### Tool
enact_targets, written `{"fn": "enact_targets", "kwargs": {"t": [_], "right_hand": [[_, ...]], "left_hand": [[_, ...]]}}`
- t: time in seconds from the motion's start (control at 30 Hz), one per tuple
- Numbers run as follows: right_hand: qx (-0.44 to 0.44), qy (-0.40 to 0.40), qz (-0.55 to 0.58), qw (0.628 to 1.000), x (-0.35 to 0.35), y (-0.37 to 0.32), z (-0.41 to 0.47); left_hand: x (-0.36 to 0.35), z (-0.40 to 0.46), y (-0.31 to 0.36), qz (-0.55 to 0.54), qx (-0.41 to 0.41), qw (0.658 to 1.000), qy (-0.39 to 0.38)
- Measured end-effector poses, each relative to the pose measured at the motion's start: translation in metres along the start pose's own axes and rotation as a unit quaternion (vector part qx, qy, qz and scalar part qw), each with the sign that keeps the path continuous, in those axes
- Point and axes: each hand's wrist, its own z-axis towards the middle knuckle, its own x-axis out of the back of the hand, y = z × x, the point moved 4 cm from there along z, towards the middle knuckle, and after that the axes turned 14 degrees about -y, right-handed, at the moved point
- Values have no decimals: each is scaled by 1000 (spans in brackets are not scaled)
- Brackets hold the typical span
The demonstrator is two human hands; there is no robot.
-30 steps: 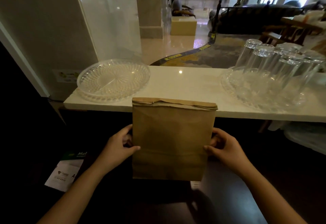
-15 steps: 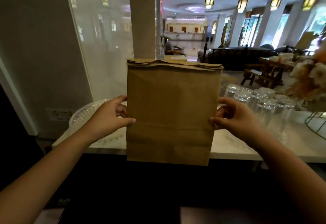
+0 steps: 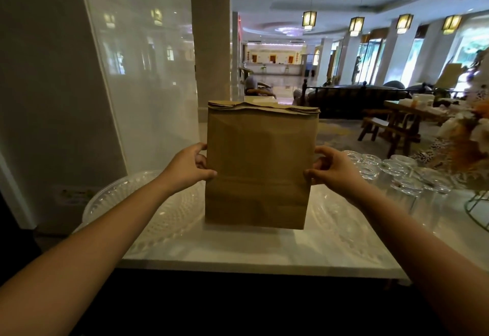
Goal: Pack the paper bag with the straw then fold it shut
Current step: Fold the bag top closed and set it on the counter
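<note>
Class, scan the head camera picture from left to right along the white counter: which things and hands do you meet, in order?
clear patterned plate → left hand → paper bag → right hand → upturned drinking glasses → flower arrangement

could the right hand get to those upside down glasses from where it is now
Probably yes, but not while it is busy. The glasses stand just to the right of the right hand with nothing between them. That hand and the left hand hold the paper bag, so it would have to let go first.
</note>
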Motion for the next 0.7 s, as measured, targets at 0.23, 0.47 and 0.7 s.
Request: {"fn": "enact_targets", "kwargs": {"t": [0.23, 0.47, 0.7], "right_hand": [[-15, 0, -21, 1000, -3, 30, 25], [-38, 5, -6, 999, -12, 50, 26], [-79, -3, 27, 996, -8, 49, 25]], "left_hand": [[-16, 25, -24, 6, 23, 1000, -5], [-28, 29, -35, 10, 32, 999, -6], [-25, 25, -29, 2, 60, 997, -38]]}}
